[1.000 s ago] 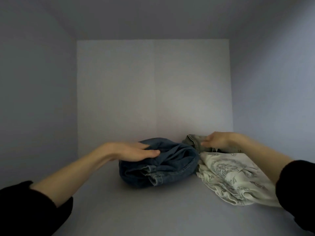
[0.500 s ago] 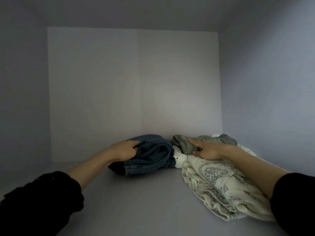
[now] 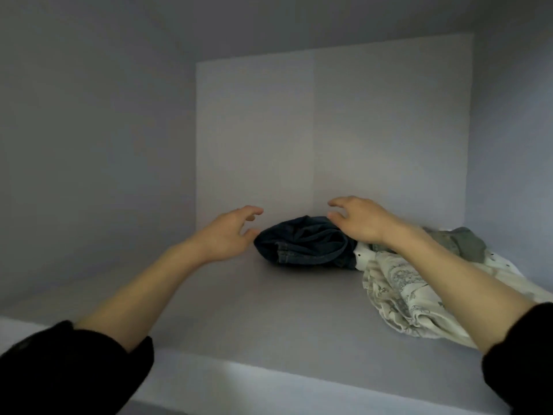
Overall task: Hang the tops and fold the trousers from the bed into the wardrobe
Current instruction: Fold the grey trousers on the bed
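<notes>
While neither hand holds anything, the grip of each is apart: the left hand [image 3: 232, 235] hovers just beside the left end of the folded dark jeans [image 3: 305, 242], fingers loosely spread and bent, and the right hand [image 3: 357, 221] hangs over the bundle's right end in the same relaxed claw. Whether any fingertip brushes the denim cannot be told from this view.

The dark jeans sit on the wardrobe shelf [image 3: 239, 310], towards the back, close to the rear panel [image 3: 329, 130]. Touching them on the right lies a pale printed garment [image 3: 401, 292], crumpled and spilling towards the shelf's front edge, with a grey-green denim piece [image 3: 460, 242] bunched behind it and partly hidden by the right forearm.

By my judgement the jeans will handle as a fairly heavy, limp but thick bundle: denim holds a fold better than thin cloth, yet the layers will slide apart if lifted by one edge. The sound hold is a hand at each end, palms under or pressing inwards, so the stack moves as one. The pale garment looks light and soft, liable to drag if caught. It still wants folding, as far as its crumpled lie suggests.
</notes>
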`<state>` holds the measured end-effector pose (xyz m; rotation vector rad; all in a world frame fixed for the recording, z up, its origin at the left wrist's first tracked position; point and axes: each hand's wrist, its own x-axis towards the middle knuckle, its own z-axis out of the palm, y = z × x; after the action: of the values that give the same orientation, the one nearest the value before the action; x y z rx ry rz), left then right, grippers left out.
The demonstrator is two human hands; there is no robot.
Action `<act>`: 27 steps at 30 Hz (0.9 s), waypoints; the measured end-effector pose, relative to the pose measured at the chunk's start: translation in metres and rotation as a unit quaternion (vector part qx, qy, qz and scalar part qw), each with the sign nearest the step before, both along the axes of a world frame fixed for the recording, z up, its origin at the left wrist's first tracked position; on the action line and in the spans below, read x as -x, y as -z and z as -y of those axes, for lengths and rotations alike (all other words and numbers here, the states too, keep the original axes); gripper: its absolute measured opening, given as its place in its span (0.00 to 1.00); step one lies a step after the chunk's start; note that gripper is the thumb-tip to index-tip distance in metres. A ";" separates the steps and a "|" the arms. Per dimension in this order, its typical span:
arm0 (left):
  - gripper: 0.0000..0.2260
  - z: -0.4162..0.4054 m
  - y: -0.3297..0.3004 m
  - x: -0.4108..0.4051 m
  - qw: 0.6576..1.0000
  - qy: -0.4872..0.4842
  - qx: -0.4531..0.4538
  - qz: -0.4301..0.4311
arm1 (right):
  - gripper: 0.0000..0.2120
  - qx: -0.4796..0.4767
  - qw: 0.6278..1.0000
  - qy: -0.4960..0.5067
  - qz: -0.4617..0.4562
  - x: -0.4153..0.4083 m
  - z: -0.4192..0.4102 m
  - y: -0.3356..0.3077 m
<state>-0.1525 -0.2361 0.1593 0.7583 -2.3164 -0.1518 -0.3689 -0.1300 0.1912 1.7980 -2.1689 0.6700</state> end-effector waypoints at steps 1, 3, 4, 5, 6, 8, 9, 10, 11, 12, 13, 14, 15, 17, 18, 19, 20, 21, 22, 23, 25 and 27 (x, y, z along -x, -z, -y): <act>0.19 -0.011 0.006 -0.024 1.000 -0.015 0.003 -0.021 | 0.22 0.010 0.999 -0.037 0.001 -0.024 0.000 0.002; 0.17 -0.034 0.020 -0.063 0.994 -0.030 0.006 -0.109 | 0.20 0.024 0.995 -0.094 0.009 -0.063 -0.003 0.008; 0.15 -0.048 0.030 -0.090 0.986 -0.039 0.007 -0.161 | 0.20 0.034 0.991 -0.125 0.009 -0.088 -0.007 0.011; 0.13 -0.064 0.041 -0.116 0.978 -0.050 0.006 -0.202 | 0.19 0.050 0.987 -0.152 0.003 -0.111 -0.011 0.016; 0.12 -0.078 0.053 -0.136 0.972 -0.064 -0.001 -0.225 | 0.17 0.069 0.982 -0.175 -0.001 -0.131 -0.017 0.022; 0.11 -0.106 0.076 -0.178 0.966 -0.097 -0.032 -0.239 | 0.15 0.087 0.971 -0.224 0.011 -0.177 -0.032 0.035; 0.10 -0.124 0.087 -0.202 0.963 -0.118 -0.051 -0.239 | 0.14 0.087 0.964 -0.251 0.027 -0.204 -0.040 0.046; 0.09 -0.139 0.096 -0.221 0.959 -0.131 -0.065 -0.241 | 0.13 0.085 0.957 -0.273 0.051 -0.226 -0.047 0.058; 0.09 -0.156 0.105 -0.243 0.956 -0.152 -0.071 -0.241 | 0.12 0.084 0.947 -0.300 0.078 -0.249 -0.055 0.071; 0.09 -0.173 0.114 -0.263 0.950 -0.166 -0.088 -0.250 | 0.12 0.080 0.938 -0.324 0.093 -0.271 -0.062 0.086; 0.09 -0.205 0.129 -0.300 0.943 -0.208 -0.096 -0.240 | 0.11 0.066 0.922 -0.362 0.121 -0.311 -0.075 0.109; 0.10 -0.217 0.137 -0.310 0.941 -0.214 -0.110 -0.238 | 0.11 0.048 0.918 -0.373 0.129 -0.323 -0.082 0.122; 0.10 -0.253 0.149 -0.351 0.932 -0.259 -0.121 -0.224 | 0.11 0.016 0.901 -0.406 0.152 -0.368 -0.100 0.142; 0.10 -0.302 0.171 -0.400 0.917 -0.315 -0.133 -0.206 | 0.11 -0.047 0.873 -0.454 0.172 -0.427 -0.125 0.174; 0.10 -0.326 0.180 -0.423 0.908 -0.341 -0.135 -0.201 | 0.11 -0.080 0.857 -0.476 0.181 -0.456 -0.139 0.189; 0.10 -0.350 0.187 -0.443 0.898 -0.366 -0.142 -0.201 | 0.11 -0.105 0.841 -0.497 0.186 -0.482 -0.152 0.201; 0.09 -0.377 0.196 -0.468 0.886 -0.391 -0.148 -0.203 | 0.11 -0.128 0.820 -0.525 0.189 -0.512 -0.171 0.212; 0.09 -0.407 0.201 -0.492 0.872 -0.420 -0.152 -0.202 | 0.11 -0.158 0.796 -0.551 0.194 -0.544 -0.190 0.223; 0.09 -0.429 0.207 -0.510 0.861 -0.438 -0.155 -0.205 | 0.11 -0.182 0.776 -0.573 0.193 -0.567 -0.206 0.230; 0.09 -0.458 0.210 -0.530 0.844 -0.468 -0.158 -0.208 | 0.11 -0.200 0.750 -0.601 0.188 -0.598 -0.226 0.239; 0.09 -0.507 0.219 -0.563 0.816 -0.514 -0.158 -0.212 | 0.12 -0.219 0.705 -0.652 0.171 -0.648 -0.260 0.249; 0.08 -0.562 0.226 -0.596 0.772 -0.573 -0.160 -0.223 | 0.12 -0.234 0.657 -0.699 0.159 -0.703 -0.298 0.258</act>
<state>0.4433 0.3259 -0.0672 1.9225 -1.0758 -0.1404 0.3344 0.1680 -0.0669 3.7454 -0.5354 0.6584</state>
